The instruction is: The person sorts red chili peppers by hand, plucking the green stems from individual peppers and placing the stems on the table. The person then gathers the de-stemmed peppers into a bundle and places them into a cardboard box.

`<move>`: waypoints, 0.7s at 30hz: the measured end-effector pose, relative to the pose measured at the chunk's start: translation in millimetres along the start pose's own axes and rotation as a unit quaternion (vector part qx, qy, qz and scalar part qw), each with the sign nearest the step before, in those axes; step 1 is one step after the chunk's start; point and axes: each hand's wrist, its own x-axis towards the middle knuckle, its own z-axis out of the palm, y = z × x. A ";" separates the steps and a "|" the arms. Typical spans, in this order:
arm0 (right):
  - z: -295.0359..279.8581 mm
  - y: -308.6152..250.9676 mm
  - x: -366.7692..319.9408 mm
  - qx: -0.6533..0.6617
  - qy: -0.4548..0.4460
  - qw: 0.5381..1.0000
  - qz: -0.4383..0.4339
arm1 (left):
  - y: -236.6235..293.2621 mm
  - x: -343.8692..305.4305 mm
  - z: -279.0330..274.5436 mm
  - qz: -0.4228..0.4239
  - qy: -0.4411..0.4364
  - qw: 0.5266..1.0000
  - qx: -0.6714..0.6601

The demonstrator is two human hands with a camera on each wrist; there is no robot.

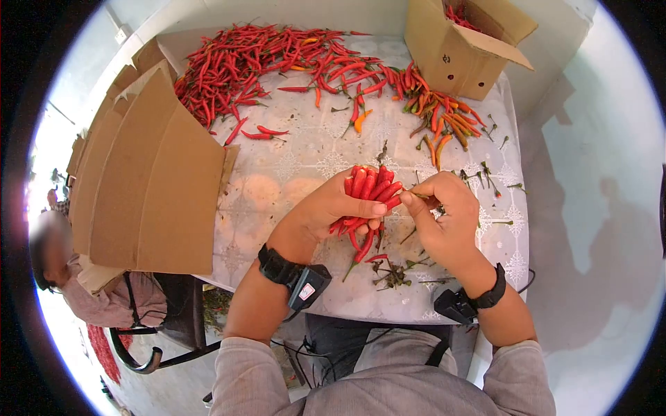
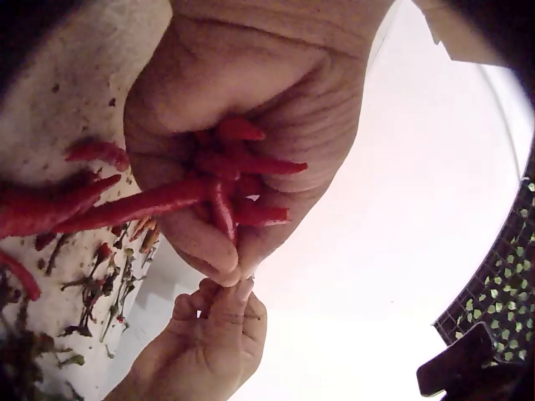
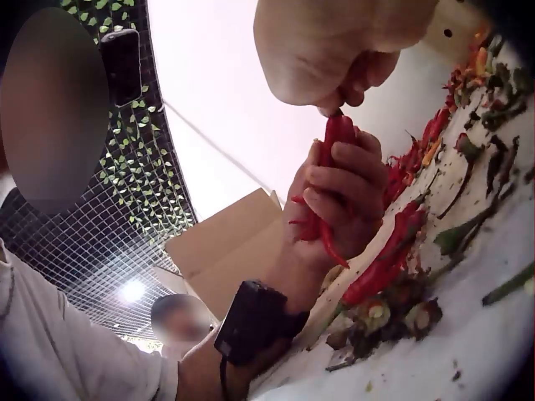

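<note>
A thick bunch of red chili peppers (image 1: pixel 371 184) is gripped in my left hand (image 1: pixel 320 210), thumb across the front, with stemless ends fanned upward. In the left wrist view, pointed chili tips (image 2: pixel 276 167) poke out of the curled palm. Close against the bunch's right side, my right hand (image 1: pixel 449 211) pinches a green chili stem (image 1: pixel 419 195) between thumb and finger. The right wrist view has its fingertips right at the top of a red chili (image 3: pixel 337 134). Below the bunch, a few loose chilies (image 1: pixel 365 248) lie beside a small heap of cut stems (image 1: pixel 394 275).
A large pile of red chilies (image 1: pixel 232 66) covers the table's back left. Orange and greenish chilies (image 1: pixel 451 121) lie at back right, before a cardboard box (image 1: pixel 461 59). Another cardboard box (image 1: pixel 149 180) stands left. Stems (image 1: pixel 489 177) are scattered right. A person (image 1: pixel 114 295) sits beyond the left box.
</note>
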 end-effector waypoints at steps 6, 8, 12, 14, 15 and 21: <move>3.4 6.3 -1.8 -0.062 0.012 0.997 -0.050 | -1.2 -1.1 0.0 0.024 0.027 0.999 0.024; 0.2 11.7 -0.3 -0.104 0.084 0.989 -0.071 | -0.6 -3.3 -3.6 0.019 0.029 0.999 0.023; -18.4 20.2 11.1 -0.110 0.135 0.982 0.075 | 0.2 -1.6 -12.6 0.040 0.060 0.997 -0.019; -23.8 35.0 13.9 -0.143 0.045 0.981 0.124 | -1.1 -1.7 -16.7 0.052 0.077 0.995 -0.040; -25.2 34.7 11.7 -0.175 -0.038 0.976 0.121 | 0.1 -1.9 -16.1 0.067 0.108 0.987 -0.096; 7.8 -6.7 -9.4 -0.116 -0.173 0.978 -0.027 | -0.4 -1.5 -22.3 0.085 0.138 0.962 -0.219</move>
